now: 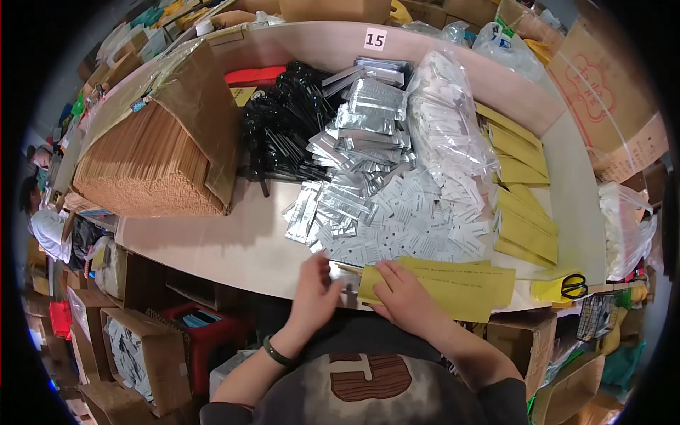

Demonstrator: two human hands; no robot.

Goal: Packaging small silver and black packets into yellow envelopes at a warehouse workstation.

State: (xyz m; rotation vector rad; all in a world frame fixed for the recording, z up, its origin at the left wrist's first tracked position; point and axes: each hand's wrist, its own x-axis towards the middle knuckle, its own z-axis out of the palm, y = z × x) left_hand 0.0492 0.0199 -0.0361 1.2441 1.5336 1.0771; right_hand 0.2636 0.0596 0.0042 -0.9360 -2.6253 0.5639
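My right hand (405, 296) grips the left end of some yellow printed slips (464, 287) at the table's front edge. They overlap in a small fan that spreads to the right. Just left of them is my left hand (316, 294), its fingers curled in; whatever they may hold is hidden. Between the hands lies a thin, pale strip (347, 269), too small to name. Straight ahead is a loose heap of small white printed packets (404, 219). Silver foil sachets (368, 106) are piled behind and to the left of it.
At left stands an open carton (227, 142) packed with brown card edges. Black plastic utensils (290, 106) are heaped beside it. A clear bag of white packets (446, 106) lies at the back. More yellow slips (524, 219) and black-handled scissors (574, 286) are at right. A raised panel edges the table.
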